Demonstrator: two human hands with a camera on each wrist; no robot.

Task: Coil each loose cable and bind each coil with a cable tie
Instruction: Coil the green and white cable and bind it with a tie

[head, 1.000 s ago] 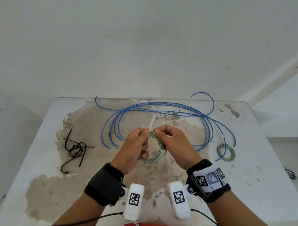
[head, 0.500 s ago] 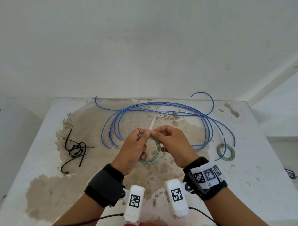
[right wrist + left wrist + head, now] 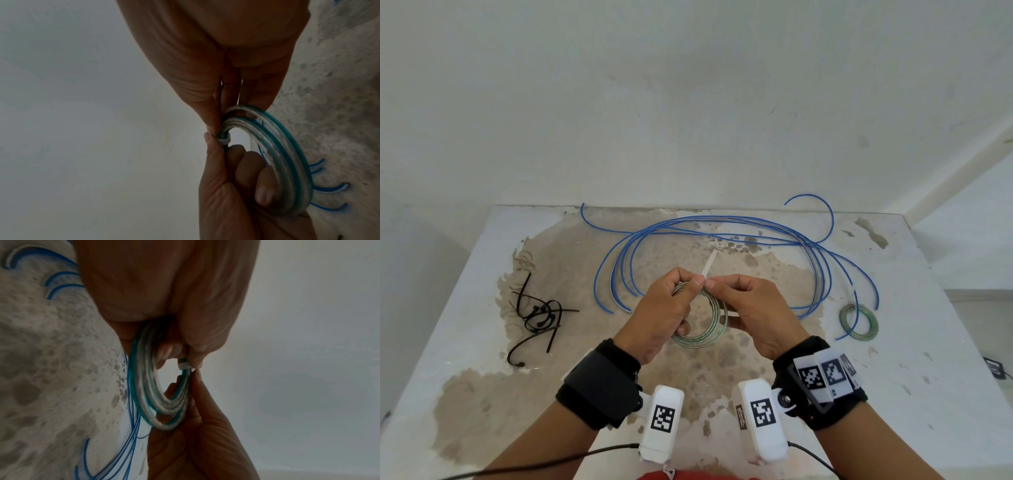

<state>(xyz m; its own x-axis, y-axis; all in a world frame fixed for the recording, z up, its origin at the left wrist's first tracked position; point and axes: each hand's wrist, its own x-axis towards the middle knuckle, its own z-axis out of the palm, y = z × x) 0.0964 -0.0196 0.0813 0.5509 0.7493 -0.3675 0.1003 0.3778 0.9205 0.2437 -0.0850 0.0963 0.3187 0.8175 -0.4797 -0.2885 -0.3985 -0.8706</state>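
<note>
Both hands are pinched together up over the middle of the surface (image 3: 914,342) — left hand (image 3: 661,318) has thumb and fingers curled round the green-and-clear coil (image 3: 710,329), right hand (image 3: 756,315) nips the white cable tie (image 3: 709,263) right where it wraps the coil, fingertips of the two touching. The tie's stiff flat tail sticks up and away. Thin glossy blue cable (image 3: 722,226) sprawls in big loose loops toward the far edge. Another small green coil (image 3: 859,322) lies near the right edge; black cable ties (image 3: 537,315) tangle near the left edge — stained, patchy top.
</note>
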